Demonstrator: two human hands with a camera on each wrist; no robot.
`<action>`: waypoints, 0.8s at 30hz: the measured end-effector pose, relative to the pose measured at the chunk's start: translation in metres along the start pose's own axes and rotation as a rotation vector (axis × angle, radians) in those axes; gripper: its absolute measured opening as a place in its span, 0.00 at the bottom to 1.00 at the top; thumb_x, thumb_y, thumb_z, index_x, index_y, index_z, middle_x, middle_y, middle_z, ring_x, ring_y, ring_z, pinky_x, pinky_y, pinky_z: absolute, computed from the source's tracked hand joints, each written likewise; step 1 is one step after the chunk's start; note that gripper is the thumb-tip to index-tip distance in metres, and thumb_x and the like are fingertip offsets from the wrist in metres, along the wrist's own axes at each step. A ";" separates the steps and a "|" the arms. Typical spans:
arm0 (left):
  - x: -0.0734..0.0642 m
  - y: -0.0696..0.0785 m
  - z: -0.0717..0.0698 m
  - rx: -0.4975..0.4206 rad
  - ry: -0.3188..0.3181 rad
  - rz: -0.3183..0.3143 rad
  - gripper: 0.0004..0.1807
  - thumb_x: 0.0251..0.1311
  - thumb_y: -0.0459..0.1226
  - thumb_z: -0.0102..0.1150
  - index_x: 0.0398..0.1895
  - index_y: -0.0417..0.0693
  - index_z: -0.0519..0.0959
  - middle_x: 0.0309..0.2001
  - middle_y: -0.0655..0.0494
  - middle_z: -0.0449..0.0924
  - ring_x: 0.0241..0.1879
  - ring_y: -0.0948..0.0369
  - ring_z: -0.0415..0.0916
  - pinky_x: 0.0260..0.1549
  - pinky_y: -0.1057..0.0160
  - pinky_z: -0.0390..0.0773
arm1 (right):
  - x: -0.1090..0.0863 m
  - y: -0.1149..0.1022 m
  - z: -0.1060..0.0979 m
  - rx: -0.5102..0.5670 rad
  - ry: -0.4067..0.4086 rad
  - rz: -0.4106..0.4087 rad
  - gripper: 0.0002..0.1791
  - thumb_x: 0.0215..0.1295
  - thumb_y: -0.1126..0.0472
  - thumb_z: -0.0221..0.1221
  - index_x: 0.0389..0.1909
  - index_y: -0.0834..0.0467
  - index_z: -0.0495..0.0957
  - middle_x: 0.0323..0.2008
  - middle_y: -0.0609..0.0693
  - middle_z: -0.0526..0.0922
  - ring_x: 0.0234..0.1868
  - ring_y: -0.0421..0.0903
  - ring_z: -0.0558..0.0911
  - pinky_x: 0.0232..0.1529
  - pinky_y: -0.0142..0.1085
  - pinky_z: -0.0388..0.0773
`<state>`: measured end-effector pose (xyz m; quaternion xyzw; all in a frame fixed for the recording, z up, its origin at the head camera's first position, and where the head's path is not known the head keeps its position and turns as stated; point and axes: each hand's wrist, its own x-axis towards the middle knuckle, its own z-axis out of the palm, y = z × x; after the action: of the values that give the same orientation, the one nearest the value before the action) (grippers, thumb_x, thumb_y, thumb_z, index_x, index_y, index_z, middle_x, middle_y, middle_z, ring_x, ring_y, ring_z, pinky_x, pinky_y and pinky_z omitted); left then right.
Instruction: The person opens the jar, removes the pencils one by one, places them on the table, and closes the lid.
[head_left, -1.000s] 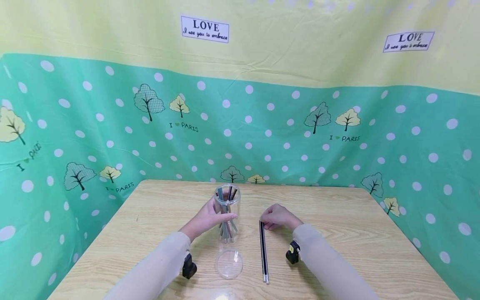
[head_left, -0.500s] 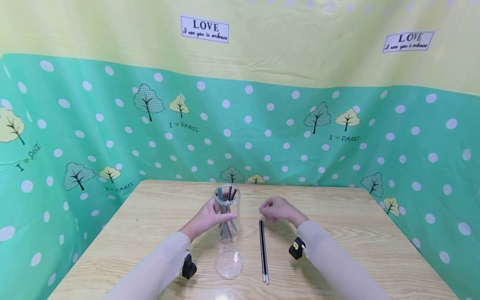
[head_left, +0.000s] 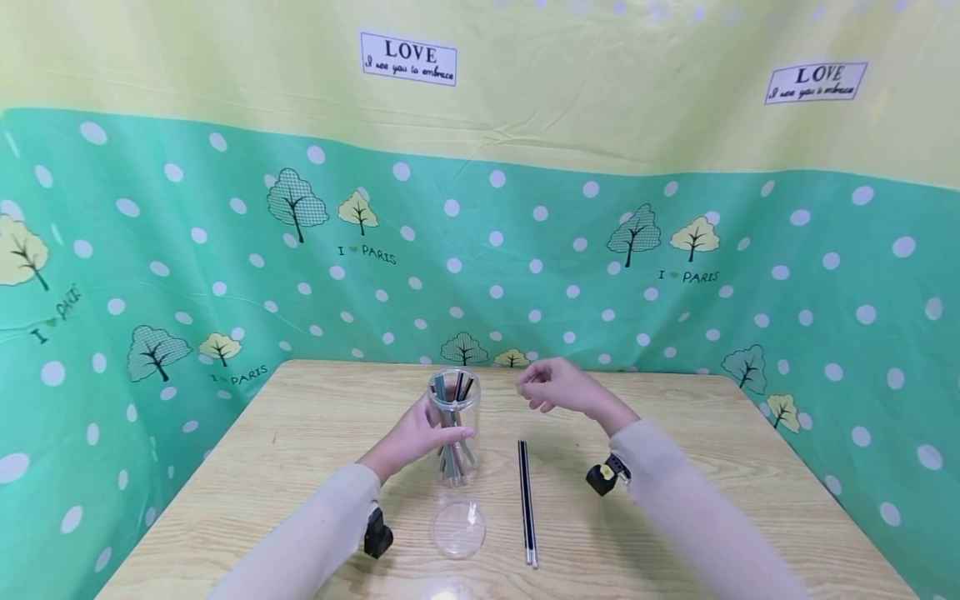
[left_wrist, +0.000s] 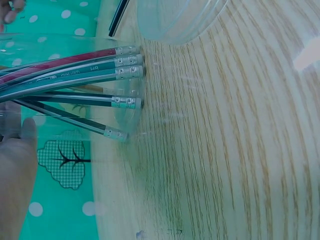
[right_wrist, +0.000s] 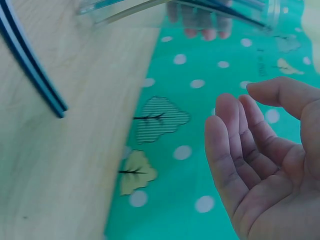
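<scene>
Pencils, two slim dark ones with silvery ends, lay side by side on the pale wood-grain table, to the right of a tall, see-through round jar and reaching nearer the person than its base. They hadn't shifted, but the right hand, at their far ends a second earlier, had lifted clear and now hung beyond them, right of the jar and apart from it. Its fingers were loosely bent, thumb held off, nothing between them. I took it that the pair had been let go and that the hand was free for another move.

Closest to me around the jar, a clear, flat, round lid lay just in front of it, so the mouth was uncovered. The left hand gripped the jar from its left side, keeping it upright. Red, green and dark pencils leaned crosswise inside, ferrules down; their tops crowded the mouth, the likeliest hindrance there. Nothing I could see stood between the right hand and the pair. Well behind the jar hung a green-and-yellow curtain with white dots and printed trees.
</scene>
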<state>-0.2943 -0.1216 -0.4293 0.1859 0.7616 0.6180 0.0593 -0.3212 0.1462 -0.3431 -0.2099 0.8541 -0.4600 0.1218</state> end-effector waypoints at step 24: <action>0.002 0.001 0.000 -0.048 -0.052 0.118 0.39 0.48 0.40 0.68 0.63 0.63 0.60 0.59 0.60 0.68 0.61 0.61 0.61 0.59 0.51 0.59 | -0.007 -0.069 0.018 -0.121 -0.017 -0.247 0.08 0.61 0.58 0.59 0.39 0.56 0.79 0.31 0.50 0.80 0.30 0.47 0.80 0.30 0.40 0.80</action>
<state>-0.2956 -0.1208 -0.4284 0.2449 0.7324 0.6335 0.0471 -0.2906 0.1027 -0.2952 -0.3245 0.8469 -0.4172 0.0584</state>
